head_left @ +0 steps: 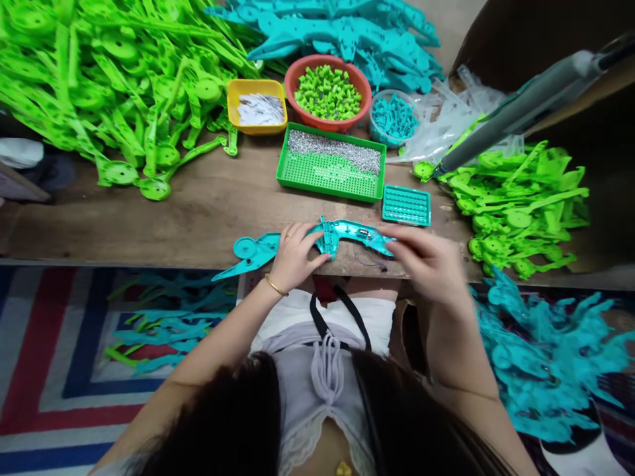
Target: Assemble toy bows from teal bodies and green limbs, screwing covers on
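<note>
A curved teal plastic shell [354, 229], ribbed inside, lies near the table's front edge. A small dark part and thin wires show in its right half. My left hand [296, 252] grips the shell left of its middle, fingers over the far side and thumb at the near side. At the shell's right end is my right hand [429, 258], blurred, with thumb and fingertips drawn together by the wires. What they pinch is too small to make out. Just beyond the shell sits a small ribbed teal tray [406, 205].
A green tray [330, 186] of metal screws, a yellow tub [256, 127] of white strips, a red bowl [328, 122] of green pieces and a clear tub [394, 119] of teal parts stand behind. Green parts [119, 99] pile left. A grey electric screwdriver [516, 112] hangs right.
</note>
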Demonstrator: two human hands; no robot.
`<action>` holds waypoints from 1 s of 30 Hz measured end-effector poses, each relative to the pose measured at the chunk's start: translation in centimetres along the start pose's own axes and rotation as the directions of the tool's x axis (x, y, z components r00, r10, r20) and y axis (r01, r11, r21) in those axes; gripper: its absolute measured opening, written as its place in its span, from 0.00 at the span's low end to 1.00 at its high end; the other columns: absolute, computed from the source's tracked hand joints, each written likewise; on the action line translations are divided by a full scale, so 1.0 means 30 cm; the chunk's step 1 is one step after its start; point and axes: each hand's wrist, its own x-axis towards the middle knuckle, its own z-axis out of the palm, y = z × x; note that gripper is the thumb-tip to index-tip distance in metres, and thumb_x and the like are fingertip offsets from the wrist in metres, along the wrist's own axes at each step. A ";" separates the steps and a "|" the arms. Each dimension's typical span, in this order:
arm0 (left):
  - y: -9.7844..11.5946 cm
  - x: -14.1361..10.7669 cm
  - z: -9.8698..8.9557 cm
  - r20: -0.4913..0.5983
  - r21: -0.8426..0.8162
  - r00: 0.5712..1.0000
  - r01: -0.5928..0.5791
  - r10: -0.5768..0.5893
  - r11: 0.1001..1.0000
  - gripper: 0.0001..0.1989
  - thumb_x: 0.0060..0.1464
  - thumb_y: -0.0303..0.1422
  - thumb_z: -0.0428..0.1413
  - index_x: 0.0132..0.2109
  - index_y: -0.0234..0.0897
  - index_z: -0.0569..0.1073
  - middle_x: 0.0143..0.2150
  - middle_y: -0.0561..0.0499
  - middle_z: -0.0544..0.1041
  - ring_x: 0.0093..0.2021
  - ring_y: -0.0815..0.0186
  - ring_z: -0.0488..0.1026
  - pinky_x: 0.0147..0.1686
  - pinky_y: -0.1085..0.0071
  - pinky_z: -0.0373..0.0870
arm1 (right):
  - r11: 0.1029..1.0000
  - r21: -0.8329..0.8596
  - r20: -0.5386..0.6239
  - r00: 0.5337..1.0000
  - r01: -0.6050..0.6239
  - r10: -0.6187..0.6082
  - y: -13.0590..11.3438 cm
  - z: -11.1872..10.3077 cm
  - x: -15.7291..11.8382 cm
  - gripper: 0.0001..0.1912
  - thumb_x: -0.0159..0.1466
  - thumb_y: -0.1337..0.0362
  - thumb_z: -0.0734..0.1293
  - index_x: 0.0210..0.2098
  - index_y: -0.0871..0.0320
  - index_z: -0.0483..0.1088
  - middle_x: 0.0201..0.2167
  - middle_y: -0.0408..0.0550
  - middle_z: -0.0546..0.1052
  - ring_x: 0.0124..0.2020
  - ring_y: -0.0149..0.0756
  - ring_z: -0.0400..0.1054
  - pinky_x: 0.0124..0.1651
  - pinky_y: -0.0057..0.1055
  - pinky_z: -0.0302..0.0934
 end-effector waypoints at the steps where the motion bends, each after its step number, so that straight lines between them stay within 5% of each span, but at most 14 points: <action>1: 0.001 -0.001 -0.003 -0.027 -0.019 1.000 0.007 -0.007 1.000 0.16 0.55 0.41 0.60 0.49 0.40 0.75 0.59 0.42 0.73 0.61 0.51 0.66 0.64 0.49 0.54 | 0.996 -0.090 0.120 0.993 0.011 0.000 0.001 0.060 0.017 0.13 0.67 0.55 0.63 0.45 0.49 0.77 0.43 0.46 0.81 0.44 0.39 0.74 0.44 0.35 0.67; 4: -0.002 -0.008 -0.007 -0.104 -0.059 0.994 0.038 -0.044 0.998 0.10 0.59 0.39 0.56 0.43 0.41 0.77 0.54 0.44 0.76 0.60 0.53 0.67 0.65 0.49 0.53 | 0.903 -0.426 0.309 0.947 0.059 0.084 0.013 0.176 0.060 0.17 0.70 0.56 0.57 0.47 0.50 0.76 0.44 0.47 0.80 0.42 0.38 0.73 0.37 0.30 0.59; 8: -0.013 -0.014 -0.003 -0.145 -0.070 0.986 0.070 -0.079 0.995 0.08 0.59 0.37 0.55 0.39 0.40 0.78 0.50 0.45 0.77 0.56 0.54 0.69 0.63 0.49 0.56 | 0.781 -0.601 0.359 0.930 0.171 0.073 0.015 0.207 0.081 0.21 0.72 0.57 0.52 0.45 0.52 0.75 0.41 0.50 0.77 0.40 0.37 0.70 0.31 0.30 0.48; 17: -0.017 -0.003 0.015 -0.175 -0.120 0.984 -0.004 -0.017 0.993 0.08 0.59 0.35 0.55 0.38 0.38 0.78 0.49 0.43 0.77 0.54 0.56 0.70 0.62 0.51 0.59 | 0.716 -0.634 0.451 0.892 0.293 0.034 -0.021 0.251 0.108 0.19 0.69 0.69 0.51 0.42 0.61 0.73 0.39 0.58 0.74 0.40 0.42 0.69 0.33 0.34 0.47; 30: -0.035 0.025 0.004 -0.029 -0.003 0.998 0.048 -0.048 0.999 0.08 0.54 0.39 0.60 0.36 0.39 0.78 0.52 0.43 0.75 0.56 0.51 0.67 0.62 0.48 0.58 | 0.792 -0.553 0.548 0.829 0.259 0.112 -0.041 0.267 0.183 0.20 0.71 0.60 0.52 0.43 0.56 0.74 0.44 0.53 0.76 0.39 0.41 0.74 0.33 0.31 0.57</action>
